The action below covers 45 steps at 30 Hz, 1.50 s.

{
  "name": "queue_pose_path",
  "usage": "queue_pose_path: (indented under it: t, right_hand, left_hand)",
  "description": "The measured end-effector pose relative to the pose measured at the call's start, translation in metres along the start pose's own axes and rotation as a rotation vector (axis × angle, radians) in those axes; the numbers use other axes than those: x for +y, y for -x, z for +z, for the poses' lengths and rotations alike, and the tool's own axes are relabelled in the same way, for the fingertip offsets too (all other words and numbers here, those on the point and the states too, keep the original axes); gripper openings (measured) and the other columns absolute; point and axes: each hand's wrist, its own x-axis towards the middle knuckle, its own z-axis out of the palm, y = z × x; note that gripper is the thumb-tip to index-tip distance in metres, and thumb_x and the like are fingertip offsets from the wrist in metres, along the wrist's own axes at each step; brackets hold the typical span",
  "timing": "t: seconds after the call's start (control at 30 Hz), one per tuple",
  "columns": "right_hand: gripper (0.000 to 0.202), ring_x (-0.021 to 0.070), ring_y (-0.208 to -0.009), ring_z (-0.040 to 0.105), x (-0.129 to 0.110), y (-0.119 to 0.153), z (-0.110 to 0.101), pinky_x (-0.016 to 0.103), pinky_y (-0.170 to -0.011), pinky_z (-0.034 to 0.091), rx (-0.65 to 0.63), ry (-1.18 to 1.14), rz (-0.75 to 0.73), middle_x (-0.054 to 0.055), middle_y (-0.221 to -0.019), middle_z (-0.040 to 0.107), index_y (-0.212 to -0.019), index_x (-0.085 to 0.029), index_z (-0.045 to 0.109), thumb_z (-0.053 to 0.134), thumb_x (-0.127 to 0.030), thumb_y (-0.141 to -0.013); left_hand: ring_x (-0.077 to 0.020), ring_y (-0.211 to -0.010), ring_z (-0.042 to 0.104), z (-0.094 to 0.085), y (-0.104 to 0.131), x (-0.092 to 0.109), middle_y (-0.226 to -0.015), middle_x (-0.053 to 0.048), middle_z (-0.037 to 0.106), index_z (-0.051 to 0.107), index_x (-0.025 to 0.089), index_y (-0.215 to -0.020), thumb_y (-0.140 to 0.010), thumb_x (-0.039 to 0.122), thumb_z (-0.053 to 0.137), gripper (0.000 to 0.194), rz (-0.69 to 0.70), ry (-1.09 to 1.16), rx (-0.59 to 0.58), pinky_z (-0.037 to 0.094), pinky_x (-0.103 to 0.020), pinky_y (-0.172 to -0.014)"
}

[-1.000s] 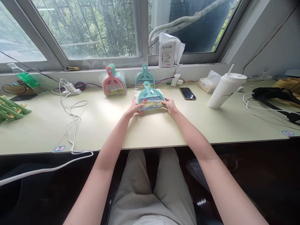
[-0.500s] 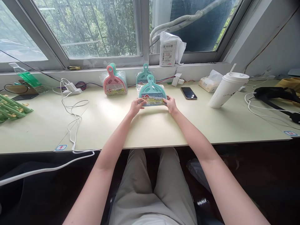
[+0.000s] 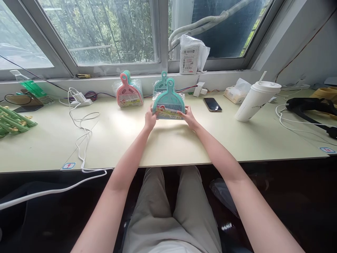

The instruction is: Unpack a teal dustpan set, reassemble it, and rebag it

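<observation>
Between my hands is a wrapped teal dustpan set [image 3: 170, 102], upright with its handle up and a colourful label low on its front. My left hand [image 3: 151, 118] grips its lower left side, and my right hand [image 3: 189, 117] grips the lower right, thumb over the front. Just behind it, partly hidden, stands another teal dustpan set [image 3: 160, 84] near the sill. To the left stand wrapped dustpan sets, a pink one [image 3: 128, 94] in front and teal ones behind.
A phone [image 3: 212, 104], a tissue pack [image 3: 237, 92] and a tilted white cup [image 3: 255, 102] stand right. White cables [image 3: 85, 135] cross the table's left part, near green bundles [image 3: 14, 121] and a bottle [image 3: 31, 87]. Black straps [image 3: 310, 109] lie far right.
The held teal dustpan set has risen slightly and come nearer to me. Both hands have closed more firmly around its lower sides, with the left fingers now behind it.
</observation>
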Motion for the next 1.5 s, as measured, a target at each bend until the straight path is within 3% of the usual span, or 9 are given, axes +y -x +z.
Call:
queue_pose_path:
  t: [0.1,0.23,0.4,0.7,0.87,1.07,1.2,1.33,1.5]
  right_hand:
    - [0.076,0.0255,-0.102,0.064,0.001,-0.001,0.000,0.045,-0.091,0.054,0.043,0.065,0.001,0.007,-0.104,0.065,-0.100,-0.026,0.035,0.088,-0.050,-0.051]
    - [0.063,0.0228,-0.097,0.064,-0.001,0.000,0.002,0.043,-0.087,0.054,0.066,0.002,0.049,0.005,-0.098,0.066,-0.094,-0.025,0.036,0.085,-0.045,-0.059]
    - [0.051,0.0203,-0.092,0.063,-0.005,0.003,0.003,0.039,-0.078,0.054,0.037,0.004,0.059,0.004,-0.096,0.066,-0.090,-0.025,0.037,0.079,-0.044,-0.067]
    - [0.045,0.0189,-0.082,0.064,0.008,-0.007,0.024,0.036,-0.070,0.054,0.004,0.246,-0.024,0.005,-0.098,0.067,-0.087,-0.024,0.038,0.073,-0.041,-0.064]
    - [0.029,0.0202,-0.078,0.066,0.019,-0.033,0.063,0.036,-0.071,0.053,0.010,0.414,-0.150,0.007,-0.097,0.067,-0.089,-0.024,0.038,0.061,-0.026,-0.072]
    - [0.024,0.0241,-0.089,0.066,0.026,-0.068,0.142,0.038,-0.079,0.050,-0.018,0.749,-0.201,0.006,-0.097,0.067,-0.099,-0.024,0.045,0.057,-0.016,-0.080]
    - [0.021,0.0255,-0.105,0.060,0.029,-0.084,0.192,0.035,-0.080,0.047,0.022,0.916,-0.309,0.009,-0.108,0.064,-0.104,-0.023,0.049,0.055,-0.016,-0.085]
    - [0.024,0.0264,-0.110,0.055,0.039,-0.103,0.220,0.034,-0.080,0.046,0.079,1.009,-0.336,0.012,-0.116,0.058,-0.111,-0.022,0.049,0.052,-0.015,-0.088]
    - [0.025,0.0271,-0.104,0.057,0.051,-0.131,0.233,0.034,-0.079,0.045,0.093,1.103,-0.327,0.012,-0.113,0.058,-0.115,-0.021,0.049,0.051,-0.017,-0.090]
  left_hand:
    - [-0.0260,-0.101,0.065,-0.001,-0.002,0.001,-0.109,-0.010,0.071,0.063,0.015,-0.120,-0.077,0.023,0.062,0.044,-0.027,-0.011,-0.029,0.054,-0.040,-0.090]
    - [-0.0252,-0.101,0.066,-0.003,-0.001,0.005,-0.111,-0.012,0.070,0.065,0.013,-0.115,-0.076,0.025,0.063,0.040,-0.064,0.005,0.000,0.052,-0.036,-0.089]
    - [-0.0206,-0.084,0.067,-0.010,0.001,0.009,-0.100,-0.009,0.072,0.067,0.014,-0.109,-0.075,0.025,0.068,0.036,-0.169,-0.103,0.048,0.054,-0.033,-0.079]
    - [-0.0237,-0.086,0.066,-0.041,-0.004,-0.003,-0.103,-0.012,0.070,0.064,0.018,-0.109,-0.086,0.016,0.057,0.025,-0.087,-0.448,-0.027,0.049,-0.034,-0.077]
    - [-0.0240,-0.094,0.064,-0.074,-0.020,-0.021,-0.110,-0.011,0.069,0.059,0.019,-0.116,-0.086,0.012,0.051,0.032,-0.054,-0.532,0.009,0.048,-0.034,-0.081]
    - [-0.0267,-0.094,0.064,-0.152,-0.043,-0.053,-0.101,-0.012,0.070,0.064,0.019,-0.090,-0.088,0.028,0.055,0.013,-0.173,-0.726,0.131,0.047,-0.036,-0.085]
    - [-0.0288,-0.099,0.064,-0.191,-0.053,-0.070,-0.103,-0.011,0.069,0.062,0.024,-0.094,-0.090,0.032,0.052,0.014,-0.265,-0.848,0.213,0.047,-0.038,-0.084]
    - [-0.0305,-0.114,0.056,-0.197,-0.065,-0.080,-0.116,-0.014,0.062,0.058,0.024,-0.106,-0.092,0.026,0.043,0.020,-0.270,-0.952,0.232,0.049,-0.041,-0.086]
    - [-0.0349,-0.127,0.042,-0.188,-0.088,-0.093,-0.128,-0.020,0.051,0.053,0.017,-0.117,-0.091,0.018,0.037,0.030,-0.274,-0.899,0.280,0.048,-0.048,-0.094]
